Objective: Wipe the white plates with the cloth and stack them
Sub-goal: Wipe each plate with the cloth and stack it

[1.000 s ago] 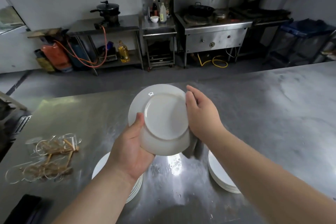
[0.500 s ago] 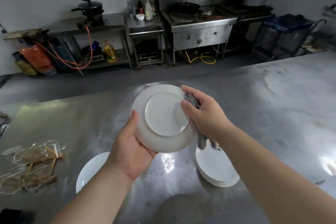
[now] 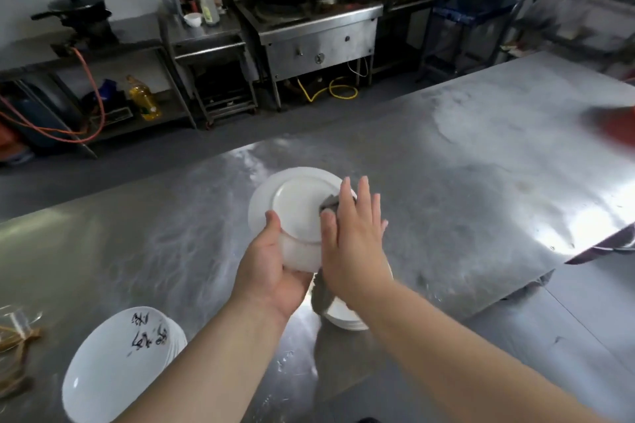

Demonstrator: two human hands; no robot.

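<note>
My left hand (image 3: pixel 271 271) grips the near rim of a white plate (image 3: pixel 295 209), held above the steel table with its underside toward me. My right hand (image 3: pixel 354 233) lies flat with straight fingers, pressing a grey cloth (image 3: pixel 329 205) against the right side of the plate's underside. One end of the cloth hangs down below my right wrist. A stack of white plates (image 3: pixel 343 316) sits on the table beneath my right forearm, mostly hidden. Another stack of white plates (image 3: pixel 117 367), with black writing on the top one, lies at the near left.
The steel table (image 3: pixel 481 199) stretches wide to the right and ends in an edge at the far right. Clear glass items with brown strips (image 3: pixel 13 350) lie at the left edge. A red blurred object (image 3: pixel 615 124) shows at the far right. Stoves and shelves stand across the aisle.
My right hand has flattened out and slid across the plate's underside with the cloth. The view has shifted right, so both stacks now appear further left and nearer.
</note>
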